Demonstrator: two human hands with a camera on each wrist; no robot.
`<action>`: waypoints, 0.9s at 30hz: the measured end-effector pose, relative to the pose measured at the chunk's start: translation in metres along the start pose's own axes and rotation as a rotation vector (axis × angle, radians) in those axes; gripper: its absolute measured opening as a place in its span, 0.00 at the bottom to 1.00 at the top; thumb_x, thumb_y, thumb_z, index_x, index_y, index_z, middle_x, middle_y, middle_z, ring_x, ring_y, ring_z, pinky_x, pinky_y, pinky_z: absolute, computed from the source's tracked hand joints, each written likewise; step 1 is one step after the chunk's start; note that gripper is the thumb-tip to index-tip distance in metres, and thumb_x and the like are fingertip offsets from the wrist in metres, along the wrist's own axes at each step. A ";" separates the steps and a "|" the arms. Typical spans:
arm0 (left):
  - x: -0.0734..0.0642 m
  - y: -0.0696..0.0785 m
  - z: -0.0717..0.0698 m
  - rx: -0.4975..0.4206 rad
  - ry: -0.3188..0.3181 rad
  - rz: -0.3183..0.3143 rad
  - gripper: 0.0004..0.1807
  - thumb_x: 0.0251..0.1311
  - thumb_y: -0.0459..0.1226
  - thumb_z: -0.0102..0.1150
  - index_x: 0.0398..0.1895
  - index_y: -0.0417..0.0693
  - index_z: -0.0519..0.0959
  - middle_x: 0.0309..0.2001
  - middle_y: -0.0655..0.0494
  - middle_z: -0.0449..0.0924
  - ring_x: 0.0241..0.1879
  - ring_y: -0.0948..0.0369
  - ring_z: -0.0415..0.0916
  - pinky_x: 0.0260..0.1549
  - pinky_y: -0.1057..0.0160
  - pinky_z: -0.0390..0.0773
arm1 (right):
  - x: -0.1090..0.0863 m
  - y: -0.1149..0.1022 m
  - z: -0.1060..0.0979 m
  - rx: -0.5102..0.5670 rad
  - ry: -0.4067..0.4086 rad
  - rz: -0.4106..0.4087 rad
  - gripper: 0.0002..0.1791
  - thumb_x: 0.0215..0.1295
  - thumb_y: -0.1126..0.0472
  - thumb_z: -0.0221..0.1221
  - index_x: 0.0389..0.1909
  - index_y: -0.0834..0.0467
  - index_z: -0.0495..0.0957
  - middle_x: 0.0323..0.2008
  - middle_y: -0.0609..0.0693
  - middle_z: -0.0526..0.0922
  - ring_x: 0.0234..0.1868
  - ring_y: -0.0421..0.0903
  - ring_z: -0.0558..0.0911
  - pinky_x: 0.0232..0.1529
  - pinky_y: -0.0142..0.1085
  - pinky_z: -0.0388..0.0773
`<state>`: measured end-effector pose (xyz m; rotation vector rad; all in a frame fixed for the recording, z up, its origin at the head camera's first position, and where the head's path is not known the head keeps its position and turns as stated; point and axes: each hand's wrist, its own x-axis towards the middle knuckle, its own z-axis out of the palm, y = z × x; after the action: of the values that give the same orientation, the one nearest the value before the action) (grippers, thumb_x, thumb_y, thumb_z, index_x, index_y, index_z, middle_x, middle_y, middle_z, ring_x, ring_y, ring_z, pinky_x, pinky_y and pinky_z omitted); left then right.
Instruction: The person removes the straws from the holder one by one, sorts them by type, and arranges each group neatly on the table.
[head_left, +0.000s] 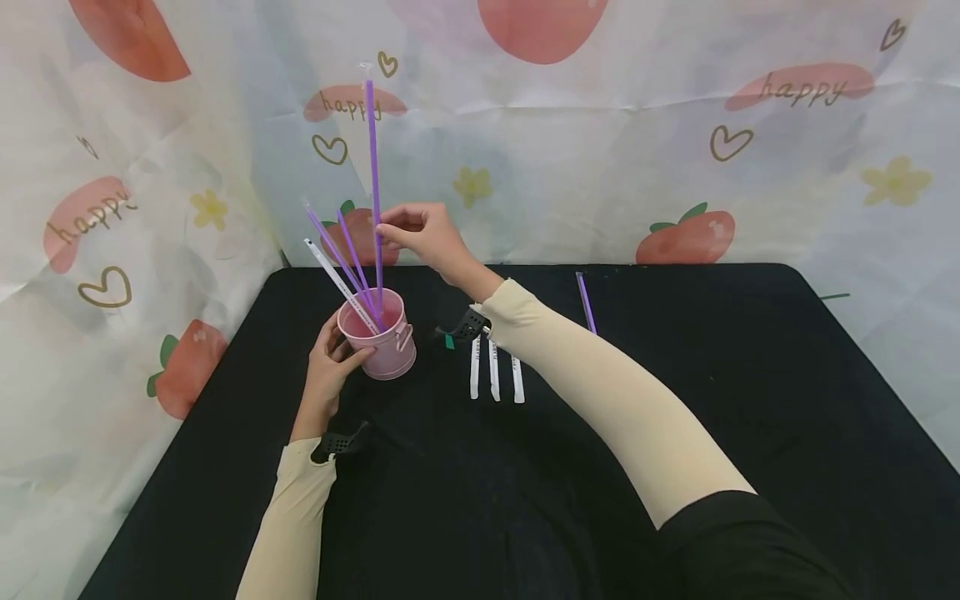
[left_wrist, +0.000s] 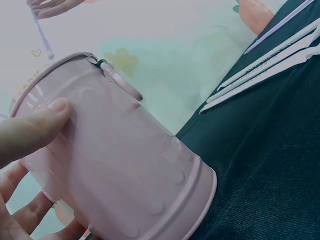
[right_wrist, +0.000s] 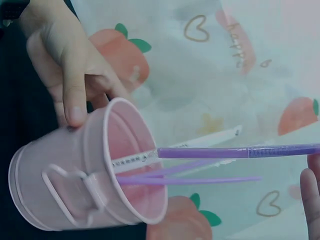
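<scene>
My left hand [head_left: 326, 379] holds a small pink metal bucket [head_left: 388, 360] by its left side, the thumb lying along the wall below the rim. Inside lean two purple straws [head_left: 327, 235] and a white paper-wrapped straw [head_left: 333, 277]. Above the bucket my right hand [head_left: 431, 240] pinches a clear-wrapped purple straw [right_wrist: 205, 153] between thumb and fingers. That straw stands nearly upright in the head view, its lower part overlapping the bucket's mouth. From the left wrist, its lower end [left_wrist: 49, 52] shows close over the rim.
Several straws lie on the black-covered table [head_left: 450, 500]: three white wrapped ones [head_left: 494, 377] side by side below the right forearm, and a purple one [head_left: 586, 302] behind it. A small green scrap [head_left: 449, 342] is near the right wrist. A printed cloth [head_left: 570, 167] hangs behind.
</scene>
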<state>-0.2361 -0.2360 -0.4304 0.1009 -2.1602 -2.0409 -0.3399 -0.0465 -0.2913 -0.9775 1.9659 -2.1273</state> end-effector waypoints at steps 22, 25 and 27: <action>0.000 -0.001 0.003 0.013 -0.001 -0.012 0.43 0.55 0.28 0.62 0.72 0.56 0.54 0.71 0.51 0.56 0.69 0.48 0.58 0.67 0.45 0.60 | -0.042 -0.005 -0.061 -0.097 0.060 0.119 0.12 0.60 0.69 0.60 0.41 0.75 0.78 0.27 0.46 0.84 0.31 0.39 0.84 0.44 0.40 0.82; 0.000 -0.001 0.001 0.020 -0.005 -0.011 0.43 0.55 0.28 0.62 0.72 0.56 0.54 0.71 0.51 0.56 0.69 0.48 0.58 0.67 0.45 0.60 | -0.054 -0.004 -0.067 -0.114 0.058 0.146 0.12 0.60 0.69 0.60 0.41 0.73 0.78 0.27 0.46 0.84 0.31 0.40 0.83 0.43 0.37 0.83; 0.000 0.000 0.000 0.017 -0.008 -0.012 0.43 0.55 0.28 0.62 0.72 0.56 0.53 0.71 0.51 0.56 0.69 0.48 0.58 0.67 0.46 0.60 | -0.062 -0.004 -0.071 -0.122 0.049 0.167 0.12 0.60 0.68 0.60 0.41 0.72 0.78 0.28 0.46 0.84 0.32 0.40 0.83 0.42 0.35 0.82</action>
<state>-0.2361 -0.2358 -0.4302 0.1086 -2.1872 -2.0333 -0.3249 0.0449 -0.3095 -0.7537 2.1399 -1.9815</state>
